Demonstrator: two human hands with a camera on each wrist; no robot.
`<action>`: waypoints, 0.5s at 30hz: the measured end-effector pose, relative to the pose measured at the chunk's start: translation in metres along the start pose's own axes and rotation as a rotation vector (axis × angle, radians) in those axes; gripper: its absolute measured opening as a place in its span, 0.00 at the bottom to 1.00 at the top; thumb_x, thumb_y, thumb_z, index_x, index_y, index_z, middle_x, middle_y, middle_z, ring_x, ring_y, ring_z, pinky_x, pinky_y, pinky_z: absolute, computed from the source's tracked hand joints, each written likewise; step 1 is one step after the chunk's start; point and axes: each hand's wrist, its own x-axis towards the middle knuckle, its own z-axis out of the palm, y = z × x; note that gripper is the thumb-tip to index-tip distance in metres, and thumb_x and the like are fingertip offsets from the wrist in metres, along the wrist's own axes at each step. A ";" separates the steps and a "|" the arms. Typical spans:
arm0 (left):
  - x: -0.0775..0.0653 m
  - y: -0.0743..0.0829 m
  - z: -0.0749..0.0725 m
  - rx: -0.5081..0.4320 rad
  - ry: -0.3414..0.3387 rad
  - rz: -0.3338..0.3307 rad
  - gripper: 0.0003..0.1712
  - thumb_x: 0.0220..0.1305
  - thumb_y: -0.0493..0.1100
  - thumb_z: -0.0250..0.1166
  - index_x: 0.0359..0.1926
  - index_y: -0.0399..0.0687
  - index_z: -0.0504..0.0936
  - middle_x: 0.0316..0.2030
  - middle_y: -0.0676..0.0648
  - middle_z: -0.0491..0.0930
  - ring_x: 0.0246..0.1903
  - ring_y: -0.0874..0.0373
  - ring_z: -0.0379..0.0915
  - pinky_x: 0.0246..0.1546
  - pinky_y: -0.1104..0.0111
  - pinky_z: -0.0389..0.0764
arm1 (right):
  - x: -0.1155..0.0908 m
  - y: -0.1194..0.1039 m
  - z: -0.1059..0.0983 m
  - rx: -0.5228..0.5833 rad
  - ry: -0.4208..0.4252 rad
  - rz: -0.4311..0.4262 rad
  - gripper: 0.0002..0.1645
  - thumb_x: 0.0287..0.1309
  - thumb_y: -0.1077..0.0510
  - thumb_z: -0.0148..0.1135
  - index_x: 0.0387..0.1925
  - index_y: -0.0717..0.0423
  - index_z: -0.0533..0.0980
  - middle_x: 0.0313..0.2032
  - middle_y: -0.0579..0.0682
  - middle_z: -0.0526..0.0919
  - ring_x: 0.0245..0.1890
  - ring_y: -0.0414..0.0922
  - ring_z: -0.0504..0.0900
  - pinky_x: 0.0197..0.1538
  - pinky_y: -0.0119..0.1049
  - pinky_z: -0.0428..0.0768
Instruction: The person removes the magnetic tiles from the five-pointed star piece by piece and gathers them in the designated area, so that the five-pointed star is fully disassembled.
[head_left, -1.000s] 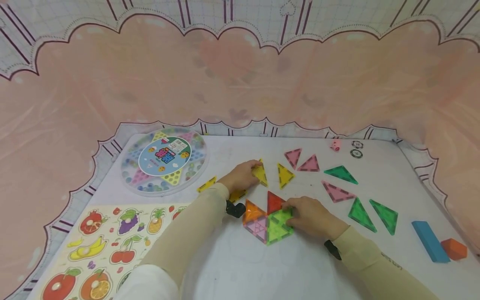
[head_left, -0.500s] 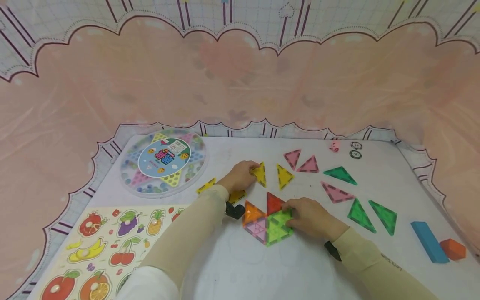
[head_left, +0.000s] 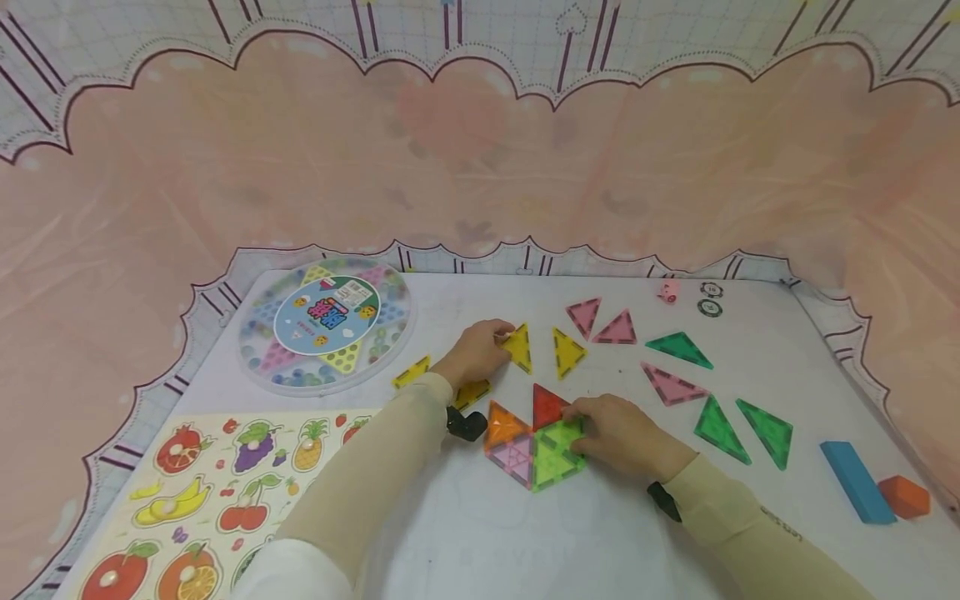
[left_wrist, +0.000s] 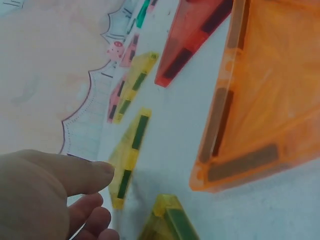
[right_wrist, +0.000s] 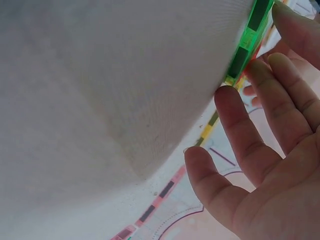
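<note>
In the head view, my left hand (head_left: 476,350) pinches the left edge of a yellow triangle magnetic tile (head_left: 519,348); the left wrist view shows the thumb (left_wrist: 90,175) against it. My right hand (head_left: 626,433) touches the right side of a group of joined tiles, its fingers loosely extended. That group has a red triangle (head_left: 547,406), an orange triangle (head_left: 505,425), a pink triangle (head_left: 514,458) and green tiles (head_left: 557,460). The right fingertips partly cover the red and green pieces. Another yellow triangle (head_left: 568,353) lies right of the pinched one.
Pink triangles (head_left: 617,327) and green triangles (head_left: 765,431) lie to the right. A blue block (head_left: 857,482) and an orange block (head_left: 904,497) are at far right. A round marble game box (head_left: 255,354) and a fruit puzzle board (head_left: 206,483) sit left. More yellow tiles (head_left: 412,372) are by the left forearm.
The yellow triangle by my left fingers has turned slightly, showing more of its face. The right hand and the joined tiles stay in place.
</note>
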 end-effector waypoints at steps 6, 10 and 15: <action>-0.020 0.004 -0.004 -0.012 -0.005 0.069 0.26 0.58 0.44 0.60 0.59 0.54 0.68 0.56 0.51 0.66 0.52 0.57 0.64 0.52 0.62 0.66 | 0.001 -0.001 0.000 0.030 -0.017 0.008 0.23 0.44 0.53 0.68 0.47 0.46 0.76 0.44 0.38 0.77 0.50 0.43 0.70 0.54 0.44 0.67; -0.040 0.011 -0.004 -0.022 -0.033 0.087 0.27 0.57 0.44 0.61 0.59 0.51 0.68 0.55 0.49 0.67 0.52 0.56 0.65 0.50 0.63 0.68 | 0.001 -0.001 -0.001 0.059 -0.021 0.021 0.22 0.45 0.54 0.68 0.46 0.46 0.76 0.44 0.39 0.77 0.51 0.43 0.70 0.54 0.45 0.66; -0.064 0.016 0.000 -0.014 -0.072 0.127 0.27 0.56 0.44 0.63 0.58 0.49 0.69 0.53 0.48 0.69 0.50 0.56 0.66 0.47 0.65 0.70 | 0.002 -0.002 -0.001 0.076 -0.019 0.028 0.21 0.45 0.56 0.68 0.45 0.47 0.76 0.44 0.40 0.77 0.51 0.45 0.70 0.54 0.47 0.66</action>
